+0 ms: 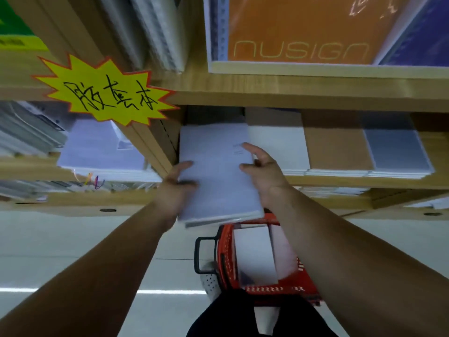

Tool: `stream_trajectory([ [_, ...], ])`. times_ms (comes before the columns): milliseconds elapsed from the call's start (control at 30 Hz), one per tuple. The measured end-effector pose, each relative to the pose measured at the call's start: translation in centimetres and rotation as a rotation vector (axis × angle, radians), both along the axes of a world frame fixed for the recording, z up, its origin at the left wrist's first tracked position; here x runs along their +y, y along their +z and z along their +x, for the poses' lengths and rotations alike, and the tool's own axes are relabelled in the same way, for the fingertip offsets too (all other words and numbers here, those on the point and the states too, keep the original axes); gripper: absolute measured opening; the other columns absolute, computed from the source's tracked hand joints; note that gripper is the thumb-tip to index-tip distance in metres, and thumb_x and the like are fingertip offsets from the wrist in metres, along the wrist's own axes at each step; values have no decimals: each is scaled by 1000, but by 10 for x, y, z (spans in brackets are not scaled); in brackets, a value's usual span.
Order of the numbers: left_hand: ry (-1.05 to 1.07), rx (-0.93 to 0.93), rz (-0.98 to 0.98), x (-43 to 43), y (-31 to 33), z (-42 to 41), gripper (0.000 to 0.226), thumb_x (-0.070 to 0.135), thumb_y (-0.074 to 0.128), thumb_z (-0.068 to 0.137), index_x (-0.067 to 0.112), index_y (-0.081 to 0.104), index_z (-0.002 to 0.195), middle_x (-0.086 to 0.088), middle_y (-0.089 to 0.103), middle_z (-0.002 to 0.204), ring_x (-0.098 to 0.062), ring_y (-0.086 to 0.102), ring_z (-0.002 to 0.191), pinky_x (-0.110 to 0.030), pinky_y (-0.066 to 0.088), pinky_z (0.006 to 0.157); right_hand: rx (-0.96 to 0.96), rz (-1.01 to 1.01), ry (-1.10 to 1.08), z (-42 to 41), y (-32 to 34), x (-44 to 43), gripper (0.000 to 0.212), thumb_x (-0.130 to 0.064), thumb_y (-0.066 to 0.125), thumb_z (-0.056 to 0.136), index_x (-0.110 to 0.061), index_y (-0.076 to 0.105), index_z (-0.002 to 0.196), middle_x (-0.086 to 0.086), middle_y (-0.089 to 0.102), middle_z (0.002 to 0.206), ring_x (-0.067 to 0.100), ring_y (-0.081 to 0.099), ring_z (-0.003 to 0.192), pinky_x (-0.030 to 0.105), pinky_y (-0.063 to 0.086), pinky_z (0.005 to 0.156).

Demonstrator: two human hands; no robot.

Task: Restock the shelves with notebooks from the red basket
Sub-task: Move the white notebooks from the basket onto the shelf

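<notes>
A stack of pale lilac notebooks (213,171) sticks halfway out of the wooden shelf (328,182), its far end inside the bay. My left hand (176,183) grips the stack's left edge, thumb on top. My right hand (261,166) rests on the right edge, fingers spread over the cover. Below, on the floor, stands the red basket (272,288) with a black handle; white and pale pink notebooks (257,254) lie inside it.
White, brown and grey notebook piles (340,152) fill the same shelf to the right. A wooden divider (155,147) stands left of the stack, with a yellow starburst sign (107,91) above. An orange notebook (301,30) stands on the upper shelf. My shoe (211,280) is beside the basket.
</notes>
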State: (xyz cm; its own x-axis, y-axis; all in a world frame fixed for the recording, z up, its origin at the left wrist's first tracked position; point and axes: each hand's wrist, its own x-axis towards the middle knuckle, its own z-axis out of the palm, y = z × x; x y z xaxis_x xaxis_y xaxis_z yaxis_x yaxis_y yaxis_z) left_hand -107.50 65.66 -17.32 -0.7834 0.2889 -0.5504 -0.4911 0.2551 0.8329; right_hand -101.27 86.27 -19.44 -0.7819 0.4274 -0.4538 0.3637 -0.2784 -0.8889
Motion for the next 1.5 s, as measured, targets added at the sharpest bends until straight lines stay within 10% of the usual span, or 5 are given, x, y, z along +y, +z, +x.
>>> stream_trajectory([
  [200, -76, -197, 57, -22, -18, 37, 76, 1, 54, 97, 61, 38, 141, 3, 52, 129, -30, 59, 111, -55, 58, 82, -51, 69, -47, 1, -15, -8, 52, 1, 62, 94, -38, 65, 128, 9, 67, 124, 22, 62, 87, 42, 58, 84],
  [633, 97, -104, 55, -12, -18, 25, 69, -8, 50, 97, 45, 49, 141, 5, 40, 141, -24, 56, 107, -42, 63, 73, -125, -50, 87, 59, -4, -38, 70, 1, 59, 97, -51, 48, 141, -29, 48, 132, 19, 67, 96, 53, 56, 89],
  [1133, -25, 3, 26, -3, -47, 32, 71, 8, 52, 102, 50, 24, 151, -8, 61, 126, -30, 64, 110, -26, 55, 86, -95, -224, -287, 24, -26, -65, 57, 7, 58, 95, -43, 62, 123, 14, 62, 122, 29, 65, 98, 45, 60, 89],
  [1267, -25, 38, 69, 12, -37, 14, 64, 4, 48, 103, 40, 28, 152, 27, 50, 119, -4, 59, 107, -15, 47, 97, -107, -170, -339, -2, -18, -55, 56, 12, 54, 94, -38, 63, 118, 8, 59, 98, 26, 59, 84, 33, 58, 76],
  [1500, -43, -36, 15, 33, -35, -31, 53, 30, 58, 90, 53, 43, 135, -14, 61, 120, -34, 63, 107, -53, 49, 101, -198, 132, -153, -37, -15, -25, 61, -4, 56, 100, -43, 44, 146, 3, 61, 125, 31, 70, 96, 32, 64, 73],
])
